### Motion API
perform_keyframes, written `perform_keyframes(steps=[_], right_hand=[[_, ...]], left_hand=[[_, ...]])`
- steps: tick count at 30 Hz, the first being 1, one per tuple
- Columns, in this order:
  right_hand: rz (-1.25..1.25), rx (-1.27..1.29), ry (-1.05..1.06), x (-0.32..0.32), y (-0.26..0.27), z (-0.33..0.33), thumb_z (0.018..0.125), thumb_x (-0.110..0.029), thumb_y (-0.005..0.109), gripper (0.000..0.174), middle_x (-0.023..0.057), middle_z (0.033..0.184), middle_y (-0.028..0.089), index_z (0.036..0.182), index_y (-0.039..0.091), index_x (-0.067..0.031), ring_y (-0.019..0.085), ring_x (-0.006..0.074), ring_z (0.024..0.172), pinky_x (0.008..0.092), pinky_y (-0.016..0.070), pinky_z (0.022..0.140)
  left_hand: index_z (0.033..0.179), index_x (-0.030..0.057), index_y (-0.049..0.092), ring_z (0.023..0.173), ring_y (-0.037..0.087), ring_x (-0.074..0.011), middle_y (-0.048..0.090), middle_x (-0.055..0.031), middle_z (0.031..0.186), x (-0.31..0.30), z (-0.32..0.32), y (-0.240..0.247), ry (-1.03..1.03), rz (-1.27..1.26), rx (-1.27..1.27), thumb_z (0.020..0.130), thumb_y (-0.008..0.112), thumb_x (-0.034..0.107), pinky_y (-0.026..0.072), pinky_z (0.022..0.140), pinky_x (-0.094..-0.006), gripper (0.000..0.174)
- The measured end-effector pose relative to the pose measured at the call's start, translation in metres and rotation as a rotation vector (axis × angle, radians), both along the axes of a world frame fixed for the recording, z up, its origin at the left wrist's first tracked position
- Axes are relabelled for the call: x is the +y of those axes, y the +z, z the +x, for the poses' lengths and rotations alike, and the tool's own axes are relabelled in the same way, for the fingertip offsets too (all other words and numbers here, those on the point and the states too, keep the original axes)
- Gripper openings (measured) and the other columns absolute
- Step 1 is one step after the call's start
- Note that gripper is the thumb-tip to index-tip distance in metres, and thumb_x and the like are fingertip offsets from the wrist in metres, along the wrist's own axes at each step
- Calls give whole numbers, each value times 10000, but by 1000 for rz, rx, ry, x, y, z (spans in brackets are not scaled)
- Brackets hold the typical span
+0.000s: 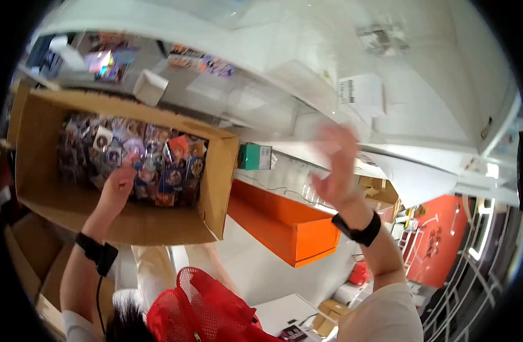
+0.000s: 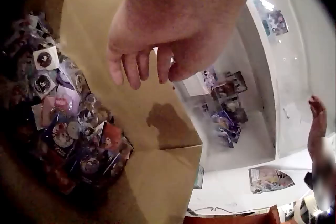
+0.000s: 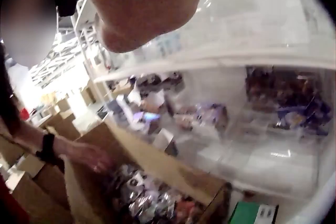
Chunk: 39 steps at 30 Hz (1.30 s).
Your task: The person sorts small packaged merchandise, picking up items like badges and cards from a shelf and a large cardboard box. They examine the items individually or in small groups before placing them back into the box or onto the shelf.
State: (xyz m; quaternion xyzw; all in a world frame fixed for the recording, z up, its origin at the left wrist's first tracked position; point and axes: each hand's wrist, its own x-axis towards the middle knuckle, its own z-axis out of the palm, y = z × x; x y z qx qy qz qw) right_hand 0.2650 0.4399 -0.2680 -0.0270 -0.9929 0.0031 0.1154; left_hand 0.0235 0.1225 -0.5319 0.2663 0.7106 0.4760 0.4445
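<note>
A large cardboard box is filled with many small plastic-wrapped packets, several showing round, badge-like pictures. Over the packets hangs my left hand, its fingers loosely bent in the left wrist view, where no item shows in the hand. My right hand is raised to the right of the box, in front of the white shelving. Motion blurs it, but the fingers look spread, with nothing visible in them. In the right wrist view its fingers are out of sight.
An orange bin stands right of the box, with a green-and-white carton behind it. A small white box sits past the far rim. Another white box is on the shelf. A red mesh garment shows below.
</note>
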Motion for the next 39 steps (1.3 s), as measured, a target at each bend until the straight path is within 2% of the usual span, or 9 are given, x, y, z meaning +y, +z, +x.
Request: perform_keyframes(steps=[2,4,10,14,17,21,24,26,39], right_hand=[[-196,-277,-40,-27,-30,-14,694,-170,586,323,121,1100,484,993,526,-65,450,282,1034,419,323,913],[-221,-152,-173,-4,-91,-10,736,-158,573,286,148,1072,487,994,512,-51,450,310,1005,405,350,880],[-57,110,-515,167,-247,-36,775,-250,556,378,227,1053,490,1023,493,27,451,363,1000,405,355,848],[-329,-409,-1033,226,-276,-102,783,-411,474,563,238,1086,500,1107,488,49,502,340,959,400,423,783],[-669,-419,-1165,218,-278,-124,807,-358,467,552,139,1163,483,1261,359,-63,517,270,956,414,385,823],[-921,-657,-621,268,-284,-107,799,-309,522,522,111,1029,549,1253,370,-100,531,211,896,415,383,797],[-860,-768,-756,296,-294,-128,789,-218,569,425,86,938,575,1177,440,-102,547,192,809,376,420,725],[-1386,-486,-1242,271,-285,-145,781,-159,587,354,70,879,584,1114,479,-104,554,182,748,336,448,652],[-1690,777,-1046,160,-238,-71,845,-164,513,341,103,1132,469,1140,395,-37,453,235,1054,401,417,886]], left_hand=[[897,-9,532,785,509,-124,544,-60,866,3,4,11,42,10,-4,762,456,-41,401,660,-228,158],[902,-8,531,799,518,-144,545,-75,885,5,7,15,118,21,-83,760,458,-50,409,681,-236,165],[1033,33,512,913,505,-188,510,-85,1040,20,-34,-20,-101,-112,478,810,457,-17,411,771,-301,235],[958,24,531,855,540,-228,514,-106,996,22,-53,-65,-11,-217,341,772,476,-14,428,738,-301,198],[1076,53,485,907,494,-179,468,-81,1049,4,-52,-93,-78,-289,199,831,431,18,413,760,-303,253],[1083,66,476,948,489,-190,467,-85,1054,-8,-27,-118,-127,-354,120,849,431,38,417,781,-313,240],[1048,61,492,921,511,-191,514,-80,955,14,-14,-110,-145,-327,147,851,426,43,420,782,-315,209],[983,38,523,851,538,-173,548,-75,854,25,-14,-121,-31,-237,83,829,436,26,416,756,-278,178],[1080,67,505,978,499,-151,529,-43,1062,76,0,-69,-57,-177,-128,878,451,171,403,793,-292,234]])
